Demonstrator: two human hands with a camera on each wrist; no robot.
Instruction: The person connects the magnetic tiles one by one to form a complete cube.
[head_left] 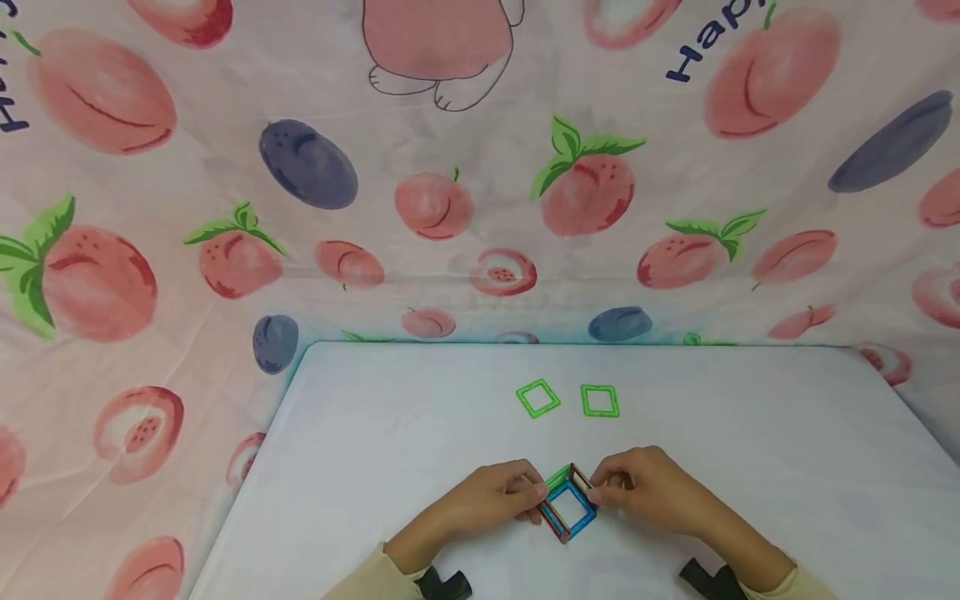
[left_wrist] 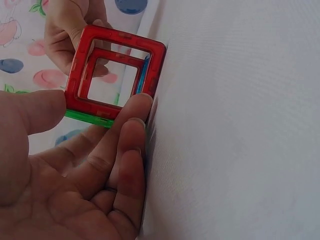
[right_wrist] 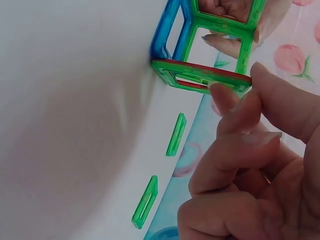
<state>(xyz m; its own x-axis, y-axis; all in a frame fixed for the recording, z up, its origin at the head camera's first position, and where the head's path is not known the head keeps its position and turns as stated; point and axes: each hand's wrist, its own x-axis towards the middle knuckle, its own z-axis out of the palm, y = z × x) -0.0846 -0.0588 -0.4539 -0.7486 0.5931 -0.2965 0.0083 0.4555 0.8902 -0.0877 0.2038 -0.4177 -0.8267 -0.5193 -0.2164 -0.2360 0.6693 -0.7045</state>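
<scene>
Square magnetic tiles stand joined in a box-like shape on the white table. A blue tile (head_left: 582, 522) shows in the head view, with green and red-brown edges around it. My left hand (head_left: 498, 493) holds the box's left side, thumb and fingers on a red tile (left_wrist: 159, 55) in the left wrist view. On the opposite side, my right hand (head_left: 648, 492) pinches the edge of a wall tile (right_wrist: 165, 67), coloured green and red, between thumb and index finger. More green walls show behind it in the right wrist view.
Two loose green square tiles (head_left: 600, 387) lie flat on the table (head_left: 390, 417) beyond the box. A fruit-print cloth (head_left: 495, 200) hangs behind the table's far edge. Black straps (head_left: 450, 586) are at both wrists.
</scene>
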